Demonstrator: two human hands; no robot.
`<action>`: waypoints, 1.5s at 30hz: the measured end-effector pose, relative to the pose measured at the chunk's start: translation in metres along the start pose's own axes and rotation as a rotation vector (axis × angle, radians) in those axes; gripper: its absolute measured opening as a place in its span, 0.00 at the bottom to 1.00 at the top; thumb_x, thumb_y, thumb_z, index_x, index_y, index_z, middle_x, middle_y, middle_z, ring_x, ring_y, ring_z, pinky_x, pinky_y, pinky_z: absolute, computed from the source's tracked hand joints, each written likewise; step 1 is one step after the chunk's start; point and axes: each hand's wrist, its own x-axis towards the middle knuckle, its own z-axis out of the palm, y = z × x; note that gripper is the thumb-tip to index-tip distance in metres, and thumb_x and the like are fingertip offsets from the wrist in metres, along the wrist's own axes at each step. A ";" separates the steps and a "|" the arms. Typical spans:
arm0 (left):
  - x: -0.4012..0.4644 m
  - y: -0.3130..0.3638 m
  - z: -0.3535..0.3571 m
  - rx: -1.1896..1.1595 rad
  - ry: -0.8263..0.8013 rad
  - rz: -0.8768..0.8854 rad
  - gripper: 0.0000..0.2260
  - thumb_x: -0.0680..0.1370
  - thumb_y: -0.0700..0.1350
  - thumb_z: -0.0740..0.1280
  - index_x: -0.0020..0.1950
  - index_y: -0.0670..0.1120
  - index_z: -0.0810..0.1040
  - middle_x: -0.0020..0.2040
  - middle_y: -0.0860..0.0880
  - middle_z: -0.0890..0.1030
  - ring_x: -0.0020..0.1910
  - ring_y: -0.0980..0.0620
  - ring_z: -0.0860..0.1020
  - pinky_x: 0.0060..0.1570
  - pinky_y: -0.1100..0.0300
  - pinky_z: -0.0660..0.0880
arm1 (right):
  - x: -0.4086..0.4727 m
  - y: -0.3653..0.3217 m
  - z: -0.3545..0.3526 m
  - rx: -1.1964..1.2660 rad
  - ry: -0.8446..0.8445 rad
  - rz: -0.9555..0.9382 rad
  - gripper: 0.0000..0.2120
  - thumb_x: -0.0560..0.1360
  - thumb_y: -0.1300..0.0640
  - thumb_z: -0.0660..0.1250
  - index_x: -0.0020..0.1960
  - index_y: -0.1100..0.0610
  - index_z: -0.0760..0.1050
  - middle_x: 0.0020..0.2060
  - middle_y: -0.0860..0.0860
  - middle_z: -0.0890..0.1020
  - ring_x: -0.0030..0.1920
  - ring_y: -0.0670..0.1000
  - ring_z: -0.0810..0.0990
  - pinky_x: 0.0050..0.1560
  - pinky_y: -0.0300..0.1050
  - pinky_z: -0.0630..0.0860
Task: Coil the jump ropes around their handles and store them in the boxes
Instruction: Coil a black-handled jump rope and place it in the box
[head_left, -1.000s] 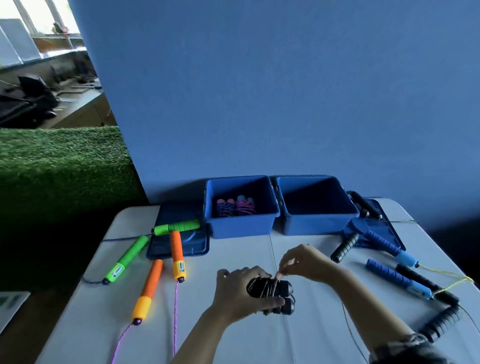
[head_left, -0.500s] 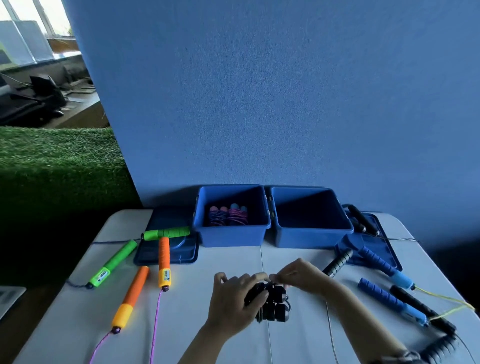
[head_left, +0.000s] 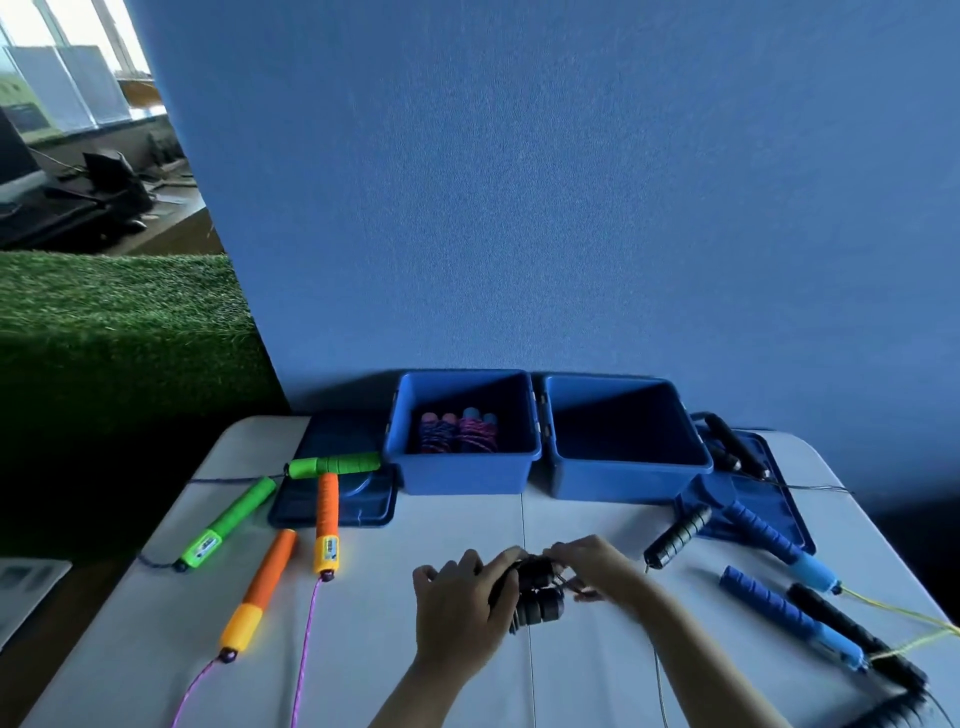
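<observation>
Currently: white bench (head_left: 130, 639), smooth top, seam running down the middle. Two blue plastic boxes at the far edge, side by side and touching. Left box (head_left: 462, 470) holds two rope bundles (head_left: 460, 434), pink/blue cord wound round paired handles, handle ends up. Right box (head_left: 628, 478) interior is in shadow, contents can't tell. Flat blue lid (head_left: 363, 501) beside the left box, another lid (head_left: 769, 499) beside the right one.

Black rope bundle (head_left: 535, 592) sits near the bench centre, just over the seam: two ridged foam handles side by side, long axis roughly front-to-back, round ends toward the camera. Left hand (head_left: 462, 608) grips the bundle from its left, fingers curled over the top. Right hand (head_left: 592, 569) pinches the thin black cord at the bundle's far end.

Loose on the left: green handles (head_left: 228, 522), orange handles (head_left: 327, 519). On the right: blue handles (head_left: 779, 613).
</observation>
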 end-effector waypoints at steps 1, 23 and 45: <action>0.000 0.000 0.000 0.007 0.005 -0.018 0.13 0.78 0.56 0.56 0.59 0.65 0.74 0.32 0.57 0.72 0.30 0.59 0.73 0.38 0.56 0.64 | 0.000 0.002 0.002 0.031 0.010 -0.001 0.10 0.74 0.49 0.64 0.42 0.55 0.77 0.36 0.50 0.77 0.34 0.48 0.73 0.41 0.42 0.71; -0.007 0.005 0.004 -0.172 0.050 -0.163 0.19 0.78 0.54 0.44 0.65 0.71 0.60 0.37 0.54 0.73 0.35 0.56 0.76 0.46 0.51 0.68 | -0.019 0.021 0.012 0.588 0.084 -0.108 0.08 0.73 0.62 0.70 0.41 0.68 0.82 0.34 0.63 0.79 0.35 0.59 0.80 0.42 0.50 0.81; 0.001 0.011 0.024 -0.280 -0.025 -0.476 0.18 0.72 0.60 0.40 0.52 0.61 0.66 0.35 0.53 0.79 0.35 0.55 0.78 0.45 0.52 0.67 | -0.032 0.032 0.051 0.665 0.365 -0.251 0.03 0.68 0.63 0.75 0.41 0.58 0.84 0.32 0.55 0.80 0.35 0.49 0.79 0.45 0.47 0.78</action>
